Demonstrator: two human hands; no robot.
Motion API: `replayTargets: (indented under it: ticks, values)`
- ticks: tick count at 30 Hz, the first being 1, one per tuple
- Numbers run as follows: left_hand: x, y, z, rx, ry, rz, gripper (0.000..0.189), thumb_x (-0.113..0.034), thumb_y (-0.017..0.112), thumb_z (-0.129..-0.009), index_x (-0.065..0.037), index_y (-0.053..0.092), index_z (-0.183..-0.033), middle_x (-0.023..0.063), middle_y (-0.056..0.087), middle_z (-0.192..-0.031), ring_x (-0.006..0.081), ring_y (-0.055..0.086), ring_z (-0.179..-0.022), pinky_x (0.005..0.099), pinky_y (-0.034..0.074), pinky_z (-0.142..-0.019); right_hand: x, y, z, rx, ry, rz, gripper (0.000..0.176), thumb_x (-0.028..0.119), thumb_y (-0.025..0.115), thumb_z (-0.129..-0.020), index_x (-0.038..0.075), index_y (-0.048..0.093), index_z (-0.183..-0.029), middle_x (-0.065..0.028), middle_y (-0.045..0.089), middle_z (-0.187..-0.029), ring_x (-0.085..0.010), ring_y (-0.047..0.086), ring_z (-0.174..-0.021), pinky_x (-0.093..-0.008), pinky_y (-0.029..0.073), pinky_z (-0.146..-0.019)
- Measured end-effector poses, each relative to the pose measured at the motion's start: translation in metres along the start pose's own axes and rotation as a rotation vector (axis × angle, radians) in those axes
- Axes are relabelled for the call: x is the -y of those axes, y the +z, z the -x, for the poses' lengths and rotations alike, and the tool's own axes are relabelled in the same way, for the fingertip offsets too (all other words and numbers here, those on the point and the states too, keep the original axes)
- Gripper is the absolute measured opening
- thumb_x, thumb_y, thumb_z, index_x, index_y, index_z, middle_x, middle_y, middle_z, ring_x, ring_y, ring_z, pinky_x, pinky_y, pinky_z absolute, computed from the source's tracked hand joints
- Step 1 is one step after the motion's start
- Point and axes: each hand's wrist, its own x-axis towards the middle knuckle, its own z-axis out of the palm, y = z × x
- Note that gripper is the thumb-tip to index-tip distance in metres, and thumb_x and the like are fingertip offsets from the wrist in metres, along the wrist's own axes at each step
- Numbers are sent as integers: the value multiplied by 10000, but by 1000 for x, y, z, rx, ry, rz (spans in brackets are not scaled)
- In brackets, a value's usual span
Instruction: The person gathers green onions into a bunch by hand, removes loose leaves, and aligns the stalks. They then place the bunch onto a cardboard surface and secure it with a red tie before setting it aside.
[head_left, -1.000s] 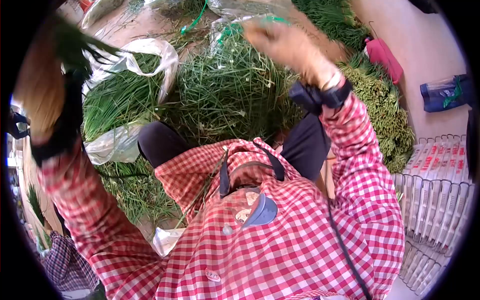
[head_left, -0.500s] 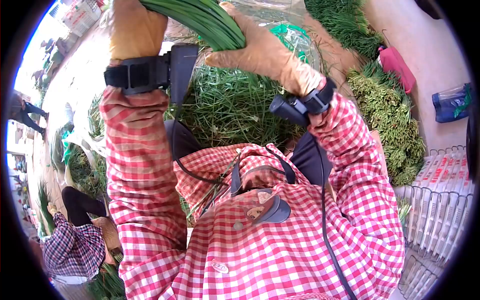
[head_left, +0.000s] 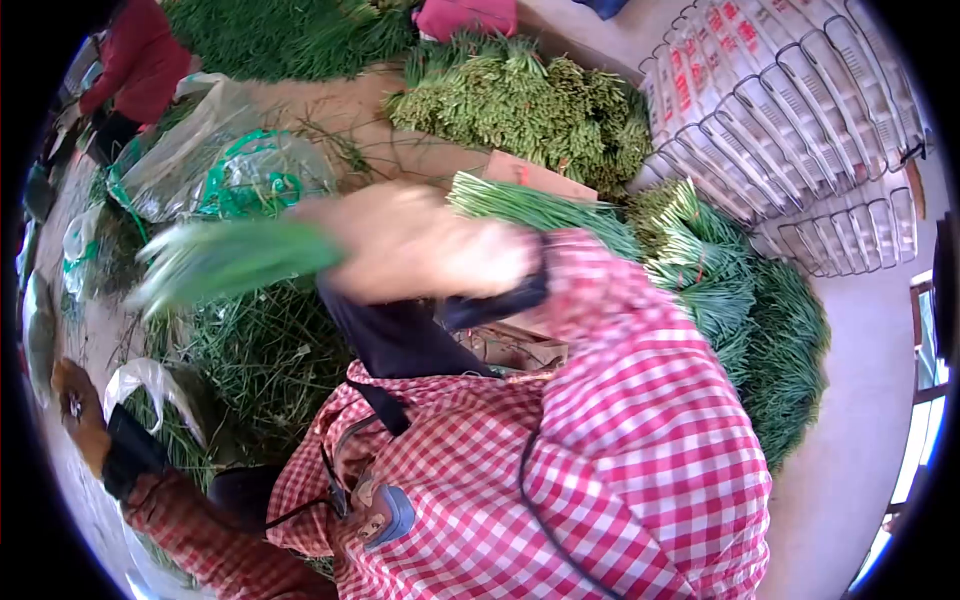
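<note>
My right hand [head_left: 410, 240], in a tan glove and smeared by motion, is closed around a bunch of green chives [head_left: 235, 262] that sticks out to the left. Below the bunch lies a loose heap of green leaves [head_left: 265, 360]. At the far left, my left hand [head_left: 80, 410], also gloved, is held low and away from the bunch. Its fingers are curled around a small dark, shiny spot that I cannot make out. Close beyond my right forearm, a bundle of chives [head_left: 545, 210] lies with its pale cut ends to the left.
Stacked bundles [head_left: 540, 110] stand at the back, with tied green bundles [head_left: 720, 290] at the right. White plastic crates [head_left: 770, 100] are piled at the upper right. Clear plastic bags [head_left: 245, 165] lie at the left, and another person [head_left: 145, 60] in red is at the upper left.
My view has swung to the right. Both hands were together at the bunch; now my right hand alone carries it, and my left hand has dropped away to the lower left.
</note>
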Motion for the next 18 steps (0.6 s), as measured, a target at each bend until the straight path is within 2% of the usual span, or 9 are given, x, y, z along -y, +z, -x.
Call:
replayTargets:
  ticks: [3, 4, 5, 7, 11, 12, 14, 16, 18]
  values:
    - [79, -6, 34, 115, 187, -310, 325, -4, 431, -921, 77, 484, -1231, 202, 541, -1248, 315, 524, -1164, 423, 415, -1023, -82, -47, 66, -66, 330, 119, 544, 181, 557, -783, 128, 468, -1317, -148, 674, -890, -300, 669, -820, -398, 525, -751]
    - [71, -10, 40, 70, 179, -291, 358, 2, 433, -914, 84, 445, -1263, 183, 521, -1285, 280, 517, -1182, 387, 397, -1043, -91, -65, 82, 25, 566, 174, 534, 268, 580, -832, 119, 457, -1330, -152, 675, -915, -293, 667, -840, -384, 518, -767]
    - [62, -17, 45, 27, 174, -305, 370, -4, 429, -918, 79, 432, -1279, 176, 512, -1305, 268, 506, -1199, 377, 381, -1057, -108, -67, 98, -61, 604, 160, 398, 320, 565, -870, 96, 520, -1196, -165, 658, -901, -305, 652, -804, -424, 513, -719]
    - [41, -37, 52, -55, 170, -366, 369, -25, 415, -937, 57, 433, -1296, 174, 503, -1326, 266, 479, -1234, 386, 354, -1079, -150, -59, 124, -179, 546, 333, 490, 380, 593, -864, 89, 486, -1243, -176, 648, -903, -326, 650, -820, -435, 511, -715]
    - [113, -49, 67, -264, 544, -808, 368, -36, 428, -948, 41, 423, -1308, 167, 494, -1343, 237, 466, -1255, 373, 341, -1084, -264, 8, 158, -175, 484, 526, 710, 338, 685, -765, 113, 366, -1358, -198, 621, -1011, -338, 641, -861, -405, 523, -734]
    - [116, -50, 74, -299, 587, -855, 366, -33, 442, -943, 44, 427, -1301, 168, 498, -1339, 236, 471, -1251, 372, 352, -1075, -261, 18, 158, -257, 366, 390, 806, 359, 705, -767, 97, 310, -1419, -194, 608, -1076, -329, 633, -910, -407, 520, -768]
    - [82, -58, 102, -168, 53, -219, 396, -17, 517, -907, 64, 422, -1283, 167, 516, -1315, 237, 503, -1219, 353, 414, -1023, -304, 77, 156, -77, 558, 543, 866, 423, 694, -763, 50, 268, -1418, -235, 595, -1043, -358, 622, -917, -421, 512, -784]
    - [80, -60, 122, -277, 131, 85, 428, -7, 546, -888, 74, 404, -1284, 173, 522, -1304, 243, 524, -1195, 354, 442, -996, -309, 91, 153, -172, 580, 495, 891, 464, 689, -753, 20, 264, -1399, -255, 587, -1043, -377, 614, -932, -433, 506, -789]
    - [96, -59, 139, -355, 243, -223, 442, 7, 551, -878, 86, 390, -1282, 197, 513, -1291, 244, 553, -1153, 339, 453, -989, -297, 82, 146, -82, 649, 476, 921, 492, 679, -750, -34, 256, -1375, -286, 569, -1079, -390, 612, -939, -446, 500, -780]
